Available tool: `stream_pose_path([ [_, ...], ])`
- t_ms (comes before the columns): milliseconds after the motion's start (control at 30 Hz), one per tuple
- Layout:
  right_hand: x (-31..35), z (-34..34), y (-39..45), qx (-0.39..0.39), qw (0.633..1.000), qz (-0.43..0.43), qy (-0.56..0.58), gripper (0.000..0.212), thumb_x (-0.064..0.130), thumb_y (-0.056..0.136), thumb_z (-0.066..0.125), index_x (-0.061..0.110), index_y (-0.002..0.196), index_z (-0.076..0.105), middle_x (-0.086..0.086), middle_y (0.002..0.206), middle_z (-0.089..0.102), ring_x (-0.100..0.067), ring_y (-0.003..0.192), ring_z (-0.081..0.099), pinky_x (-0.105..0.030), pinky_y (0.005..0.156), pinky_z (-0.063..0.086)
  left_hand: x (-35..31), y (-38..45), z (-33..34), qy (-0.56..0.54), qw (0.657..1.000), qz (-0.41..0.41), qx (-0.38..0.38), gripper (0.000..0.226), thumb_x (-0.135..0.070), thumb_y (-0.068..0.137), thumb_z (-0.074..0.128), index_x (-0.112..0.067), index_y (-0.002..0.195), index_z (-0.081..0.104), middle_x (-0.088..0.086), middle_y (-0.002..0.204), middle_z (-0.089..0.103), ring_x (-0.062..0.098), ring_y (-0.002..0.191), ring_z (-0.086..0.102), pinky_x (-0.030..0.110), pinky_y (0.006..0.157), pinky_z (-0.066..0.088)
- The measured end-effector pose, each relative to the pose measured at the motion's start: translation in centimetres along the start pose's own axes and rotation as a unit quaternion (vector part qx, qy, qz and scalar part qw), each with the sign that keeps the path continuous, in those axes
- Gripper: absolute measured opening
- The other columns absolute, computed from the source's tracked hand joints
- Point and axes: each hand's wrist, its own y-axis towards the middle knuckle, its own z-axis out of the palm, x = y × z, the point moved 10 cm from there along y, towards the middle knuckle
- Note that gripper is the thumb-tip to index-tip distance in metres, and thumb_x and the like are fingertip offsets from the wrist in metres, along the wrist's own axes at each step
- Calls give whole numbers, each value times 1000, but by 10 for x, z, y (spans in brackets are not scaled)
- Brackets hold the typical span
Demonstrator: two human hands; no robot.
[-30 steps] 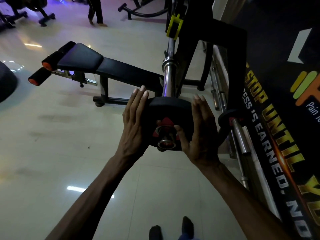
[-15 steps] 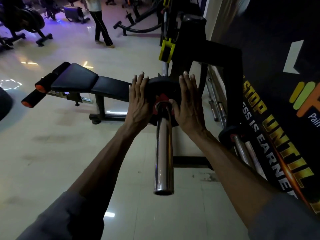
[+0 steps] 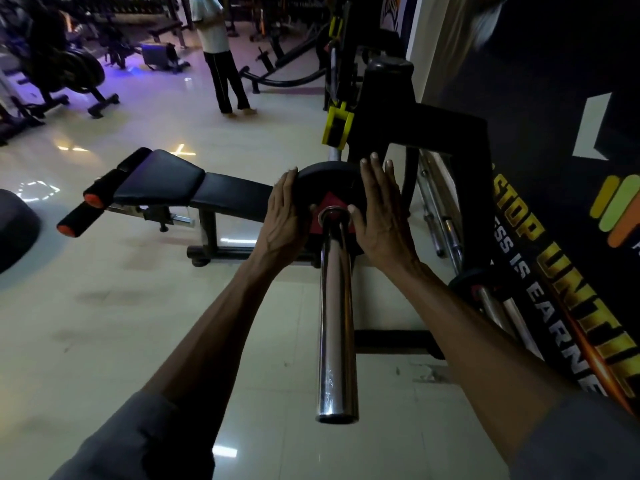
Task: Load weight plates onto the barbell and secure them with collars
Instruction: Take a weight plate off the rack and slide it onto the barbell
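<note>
Hands pressed flat against a small black round weight plate (image 3: pixel 329 183) with a red centre, left hand (image 3: pixel 284 216) and right hand (image 3: pixel 382 216) straight-fingered on either side, the plate sitting far up the chrome barbell sleeve (image 3: pixel 337 313) beside the black padded bench (image 3: pixel 194 188).

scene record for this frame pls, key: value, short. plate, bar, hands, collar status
plate: black weight plate with red centre, threaded on the barbell sleeve, far up the sleeve
bar: chrome, sleeve end points toward the camera, most of the sleeve bare
left hand: flat on the plate's left side, fingers straight
right hand: flat on the plate's right side, fingers straight
collar: none visible on the sleeve
rack: black frame with yellow hook above the plate
nearby: black bench to the left; a person standing in the background
</note>
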Motion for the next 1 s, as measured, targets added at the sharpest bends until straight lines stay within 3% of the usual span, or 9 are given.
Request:
stream_pose_path([
  [100, 6, -11, -23, 32, 999, 13, 36, 76, 27, 105, 54, 16, 165, 9, -7, 175, -2, -24, 162, -4, -53, 129, 17, -7, -29, -14, -3, 1000, 5, 8, 82, -23, 104, 60, -1, 163, 9, 19, 169, 18, 32, 157, 20, 50, 128, 24],
  [233, 17, -26, -77, 59, 992, 47, 99, 73, 32, 105, 55, 18, 165, 15, -4, 174, 6, -21, 162, 7, -48, 127, 27, -19, -88, -40, -15, 999, -37, -21, 75, -32, 106, 57, -9, 164, 17, 13, 168, 29, 23, 154, 30, 33, 124, 29],
  [433, 31, -45, -170, 84, 980, 90, 158, 67, 38, 105, 53, 16, 162, 26, -3, 170, 25, -17, 158, 23, -44, 123, 36, -27, -204, -63, 32, 993, -111, -31, 65, -41, 105, 54, -13, 159, 32, 8, 161, 43, 22, 145, 45, 36, 115, 41],
  [567, 46, -55, -227, 104, 976, 76, 174, 64, 33, 105, 58, 13, 159, 31, -4, 167, 30, -17, 155, 30, -41, 123, 37, -35, -279, -68, 53, 985, -162, -37, 63, -43, 105, 54, -15, 158, 35, 2, 160, 45, 19, 145, 44, 29, 111, 38],
  [733, 54, -63, -288, 139, 969, 92, 181, 62, 35, 105, 57, 16, 158, 32, -1, 165, 30, -18, 152, 34, -42, 119, 43, -58, -349, -51, 52, 981, -188, -19, 62, -44, 104, 55, -16, 156, 38, -2, 159, 47, 18, 144, 46, 37, 112, 44],
  [867, 48, -73, -326, 143, 971, 113, 156, 62, 42, 105, 53, 17, 158, 33, -1, 166, 30, -11, 146, 39, -27, 111, 46, -77, -373, -22, 52, 982, -178, 20, 62, -47, 105, 53, -17, 157, 37, -2, 159, 46, 16, 147, 43, 29, 113, 38],
  [1000, 27, -83, -352, 146, 971, 138, 130, 63, 44, 106, 50, 16, 159, 31, -1, 167, 29, -17, 150, 36, -35, 115, 45, -92, -375, 12, 43, 986, -148, 65, 64, -52, 105, 51, -19, 158, 36, -2, 160, 45, 16, 148, 41, 30, 112, 39],
])
